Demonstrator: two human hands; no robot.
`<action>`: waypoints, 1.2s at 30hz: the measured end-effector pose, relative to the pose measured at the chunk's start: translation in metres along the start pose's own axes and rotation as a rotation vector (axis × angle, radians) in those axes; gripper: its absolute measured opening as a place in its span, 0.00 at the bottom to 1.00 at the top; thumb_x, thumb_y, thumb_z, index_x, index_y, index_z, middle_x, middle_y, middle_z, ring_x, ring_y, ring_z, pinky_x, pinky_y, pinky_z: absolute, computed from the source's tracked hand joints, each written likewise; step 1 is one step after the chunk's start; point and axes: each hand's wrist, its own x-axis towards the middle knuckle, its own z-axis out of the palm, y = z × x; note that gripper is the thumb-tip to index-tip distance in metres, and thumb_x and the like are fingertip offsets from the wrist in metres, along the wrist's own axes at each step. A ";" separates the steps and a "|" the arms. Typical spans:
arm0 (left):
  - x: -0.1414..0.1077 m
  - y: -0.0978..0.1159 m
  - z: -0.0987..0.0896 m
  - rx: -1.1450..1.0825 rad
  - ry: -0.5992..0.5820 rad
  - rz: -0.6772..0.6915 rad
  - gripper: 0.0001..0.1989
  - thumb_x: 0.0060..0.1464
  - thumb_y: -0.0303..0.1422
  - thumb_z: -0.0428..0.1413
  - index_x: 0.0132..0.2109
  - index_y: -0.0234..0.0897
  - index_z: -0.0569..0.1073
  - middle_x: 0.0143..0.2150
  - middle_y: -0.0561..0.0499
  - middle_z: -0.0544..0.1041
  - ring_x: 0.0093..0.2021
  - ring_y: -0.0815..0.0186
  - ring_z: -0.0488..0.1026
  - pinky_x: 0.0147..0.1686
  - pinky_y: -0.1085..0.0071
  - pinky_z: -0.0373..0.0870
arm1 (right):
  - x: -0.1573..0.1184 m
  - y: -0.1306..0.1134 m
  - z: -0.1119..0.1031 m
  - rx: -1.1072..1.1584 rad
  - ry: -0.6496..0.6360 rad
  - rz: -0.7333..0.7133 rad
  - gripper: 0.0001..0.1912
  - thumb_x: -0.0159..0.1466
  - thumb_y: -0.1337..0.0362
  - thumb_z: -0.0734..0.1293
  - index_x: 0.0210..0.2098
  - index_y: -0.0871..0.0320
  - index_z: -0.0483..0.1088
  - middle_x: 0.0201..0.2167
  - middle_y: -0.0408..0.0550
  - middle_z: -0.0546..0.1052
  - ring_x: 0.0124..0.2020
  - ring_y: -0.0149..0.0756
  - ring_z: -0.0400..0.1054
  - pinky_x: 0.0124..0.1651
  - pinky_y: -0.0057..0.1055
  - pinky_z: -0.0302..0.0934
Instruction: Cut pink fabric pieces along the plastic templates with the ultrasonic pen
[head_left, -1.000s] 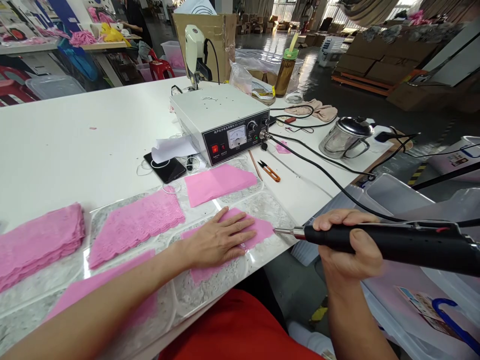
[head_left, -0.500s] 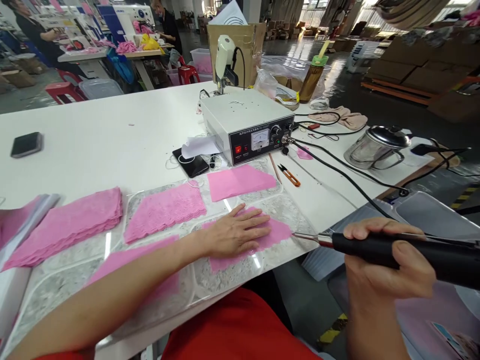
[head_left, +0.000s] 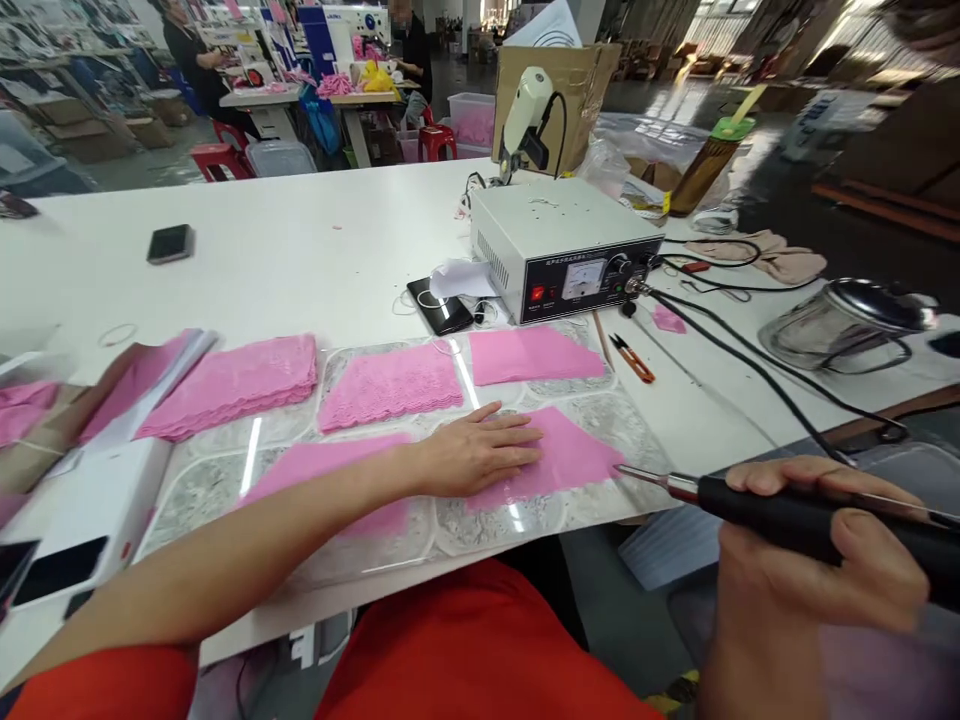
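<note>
My left hand (head_left: 480, 452) lies flat, fingers stretched, on the left part of a pink fabric piece (head_left: 566, 455) on a clear, marble-patterned mat (head_left: 637, 430). In my right hand (head_left: 817, 550) is a black-handled ultrasonic cutter (head_left: 780, 515), fingers wrapped round the grip. Its thin metal tip meets the right corner of that piece. Behind it lies another pink piece (head_left: 536, 355). A stack of scallop-edged pink pieces (head_left: 394, 385) sits left of that, and a thicker pink stack (head_left: 240, 385) further left. My left forearm partly covers one more pink piece (head_left: 322, 465).
A grey power box (head_left: 570, 225) with dial and cables stands behind the mat. Orange thread snips (head_left: 632, 358), a black phone (head_left: 442, 308), a glass jug (head_left: 847, 325) and a brown bottle (head_left: 709, 165) lie or stand around it. Co-workers (head_left: 199, 65) are at sewing machines behind.
The view has swung left, so everything appears further right. My left hand now sits further left on the pink piece, leaving more of it visible. The cutter tip stays at its right corner.
</note>
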 end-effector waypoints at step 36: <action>0.055 -0.010 0.005 0.017 -0.168 0.075 0.28 0.67 0.47 0.43 0.69 0.44 0.54 0.72 0.46 0.48 0.72 0.52 0.43 0.65 0.40 0.29 | 0.008 0.010 -0.016 0.030 -0.166 -0.157 0.09 0.43 0.65 0.60 0.24 0.57 0.68 0.21 0.42 0.69 0.17 0.31 0.61 0.19 0.30 0.57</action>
